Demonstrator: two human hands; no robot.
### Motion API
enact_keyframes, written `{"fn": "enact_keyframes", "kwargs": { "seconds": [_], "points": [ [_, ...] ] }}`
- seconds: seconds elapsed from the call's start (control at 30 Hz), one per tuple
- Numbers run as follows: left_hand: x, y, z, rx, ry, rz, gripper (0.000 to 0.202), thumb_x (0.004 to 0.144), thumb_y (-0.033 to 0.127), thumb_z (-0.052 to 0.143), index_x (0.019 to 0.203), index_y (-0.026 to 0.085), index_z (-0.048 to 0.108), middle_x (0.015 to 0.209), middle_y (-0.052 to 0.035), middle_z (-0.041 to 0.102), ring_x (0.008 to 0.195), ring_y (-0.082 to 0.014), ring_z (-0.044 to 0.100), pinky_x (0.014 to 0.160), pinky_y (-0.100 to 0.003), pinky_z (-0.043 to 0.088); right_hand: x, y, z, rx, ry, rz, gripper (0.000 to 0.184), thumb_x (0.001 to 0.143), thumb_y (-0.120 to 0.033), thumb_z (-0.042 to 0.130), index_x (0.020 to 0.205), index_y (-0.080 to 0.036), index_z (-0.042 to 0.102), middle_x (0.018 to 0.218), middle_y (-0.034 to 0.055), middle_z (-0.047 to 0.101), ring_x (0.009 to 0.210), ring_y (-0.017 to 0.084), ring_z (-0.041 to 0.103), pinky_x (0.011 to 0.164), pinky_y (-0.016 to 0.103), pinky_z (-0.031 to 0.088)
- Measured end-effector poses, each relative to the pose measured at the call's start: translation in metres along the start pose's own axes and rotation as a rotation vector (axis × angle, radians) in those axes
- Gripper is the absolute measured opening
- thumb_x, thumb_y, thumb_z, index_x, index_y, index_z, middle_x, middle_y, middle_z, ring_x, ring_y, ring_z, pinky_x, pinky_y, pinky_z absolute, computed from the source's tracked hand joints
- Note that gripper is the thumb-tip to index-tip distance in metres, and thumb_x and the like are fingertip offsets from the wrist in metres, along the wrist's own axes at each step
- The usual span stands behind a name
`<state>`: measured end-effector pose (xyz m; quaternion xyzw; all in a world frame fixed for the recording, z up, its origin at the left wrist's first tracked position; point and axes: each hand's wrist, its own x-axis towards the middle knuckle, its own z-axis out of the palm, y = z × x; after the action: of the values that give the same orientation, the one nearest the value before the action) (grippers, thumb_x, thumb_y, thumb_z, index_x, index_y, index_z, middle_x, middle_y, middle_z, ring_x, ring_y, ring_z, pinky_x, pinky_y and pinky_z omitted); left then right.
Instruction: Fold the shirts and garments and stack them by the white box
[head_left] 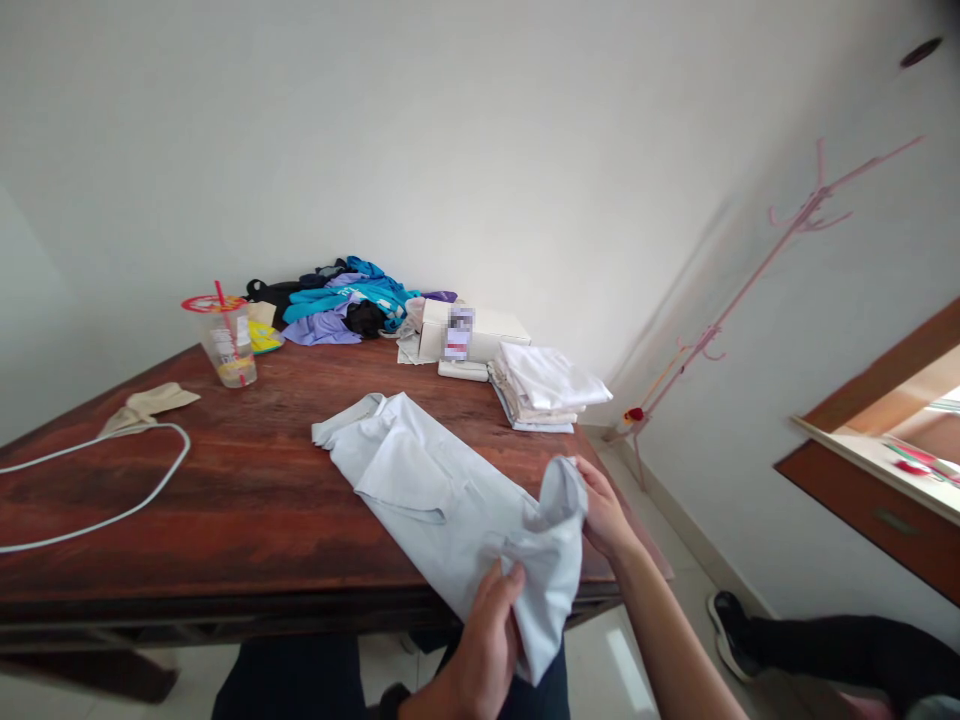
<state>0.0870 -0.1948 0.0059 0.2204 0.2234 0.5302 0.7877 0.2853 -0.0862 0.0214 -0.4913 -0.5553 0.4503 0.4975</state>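
A pale blue shirt (420, 480) lies lengthwise on the dark wooden table (225, 480), collar toward the far side, its lower end hanging over the near edge. My left hand (487, 640) grips the shirt's bottom hem from below, fingers closed on the cloth. My right hand (604, 510) pinches the raised right corner of the same hem at the table's right edge.
A stack of folded white garments (544, 395) sits at the far right beside a white box (472, 335). A heap of coloured clothes (345, 300), a plastic cup with a red straw (229, 345) and a white cable (112, 500) lie to the left. Another person's leg and shoe (810, 640) are on the floor at right.
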Motion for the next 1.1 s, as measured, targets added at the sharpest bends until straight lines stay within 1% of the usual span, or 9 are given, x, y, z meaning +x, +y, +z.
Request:
{"fn": "enact_keyframes", "kwargs": {
  "seconds": [0.07,0.2,0.4,0.6,0.73,0.83,0.9,1.03,1.1],
  "points": [
    [0.005,0.011,-0.006,-0.226,0.132,-0.049,0.054,0.087,0.044,0.067,0.134,0.018,0.064,0.132,-0.0103,0.068,0.135,-0.0300,0.054,0.118,-0.041,0.036,0.021,-0.006,0.021,-0.206,-0.005,-0.128,0.042,0.091,-0.060,0.058,0.074,-0.022,0.051,0.071,-0.0013,0.052,0.069,0.016,0.045,0.064,0.027,0.039],
    [0.001,0.043,-0.016,-0.395,0.142,-0.144,0.059,0.096,0.048,0.056,0.146,0.018,0.050,0.135,-0.0130,0.066,0.121,-0.0315,0.064,0.102,-0.044,0.051,0.048,-0.005,0.054,-0.479,-0.039,-0.223,0.038,0.099,-0.051,0.046,0.074,-0.022,0.048,0.073,-0.0011,0.055,0.071,0.017,0.050,0.067,0.028,0.040],
    [-0.007,0.076,-0.027,-0.043,0.276,-0.175,0.059,0.088,0.020,0.067,0.143,0.016,0.046,0.118,-0.0137,0.073,0.093,-0.0268,0.074,0.075,-0.037,0.060,0.053,0.005,0.065,-0.750,-0.078,-0.231,0.031,0.101,-0.040,0.042,0.080,-0.022,0.055,0.079,0.0025,0.066,0.074,0.020,0.060,0.069,0.028,0.039],
    [-0.009,0.115,-0.042,0.284,0.243,-0.224,0.055,0.084,0.026,0.070,0.134,0.014,0.050,0.106,-0.0148,0.075,0.083,-0.0296,0.076,0.071,-0.041,0.061,0.048,0.001,0.068,-0.831,-0.050,-0.276,0.027,0.102,-0.034,0.043,0.085,-0.022,0.060,0.087,0.0056,0.069,0.083,0.022,0.064,0.075,0.029,0.041],
    [-0.013,0.133,-0.050,0.507,0.304,-0.119,0.068,0.084,0.031,0.070,0.144,0.019,0.042,0.102,-0.0116,0.075,0.079,-0.0271,0.075,0.064,-0.034,0.060,0.050,-0.010,0.077,-0.785,0.004,-0.354,0.024,0.104,-0.032,0.041,0.093,-0.022,0.061,0.095,0.0064,0.071,0.089,0.022,0.064,0.080,0.030,0.041],
    [-0.019,0.136,-0.055,0.851,0.356,0.001,0.088,0.086,0.034,0.069,0.158,0.026,0.018,0.089,-0.0059,0.073,0.058,-0.0217,0.070,0.050,-0.027,0.055,0.054,-0.015,0.084,-0.845,-0.076,-0.313,0.024,0.104,-0.034,0.044,0.092,-0.022,0.062,0.094,0.0061,0.072,0.089,0.022,0.066,0.077,0.029,0.041],
    [-0.026,0.134,-0.061,1.128,0.364,0.129,0.092,0.087,0.036,0.069,0.160,0.024,0.014,0.079,-0.0023,0.070,0.048,-0.0196,0.064,0.045,-0.024,0.050,0.056,-0.012,0.087,-0.893,-0.153,-0.280,0.024,0.102,-0.035,0.047,0.091,-0.021,0.064,0.093,0.0066,0.073,0.089,0.022,0.067,0.076,0.029,0.041],
    [-0.039,0.130,-0.079,1.567,0.444,0.440,0.067,0.085,0.036,0.072,0.147,0.021,0.050,0.074,-0.0041,0.065,0.069,-0.0259,0.067,0.068,-0.029,0.055,0.054,0.003,0.087,-0.901,-0.123,-0.278,0.027,0.099,-0.035,0.055,0.118,-0.020,0.064,0.115,0.0104,0.070,0.105,0.025,0.066,0.087,0.033,0.046],
    [-0.042,0.128,-0.088,1.716,0.440,0.647,0.050,0.087,0.027,0.070,0.136,0.025,0.063,0.097,-0.0102,0.070,0.091,-0.0305,0.068,0.088,-0.036,0.053,0.052,0.010,0.084,-0.869,-0.093,-0.336,0.039,0.098,-0.038,0.057,0.133,-0.021,0.057,0.126,0.0116,0.064,0.114,0.027,0.063,0.096,0.038,0.047]
  ]
}}
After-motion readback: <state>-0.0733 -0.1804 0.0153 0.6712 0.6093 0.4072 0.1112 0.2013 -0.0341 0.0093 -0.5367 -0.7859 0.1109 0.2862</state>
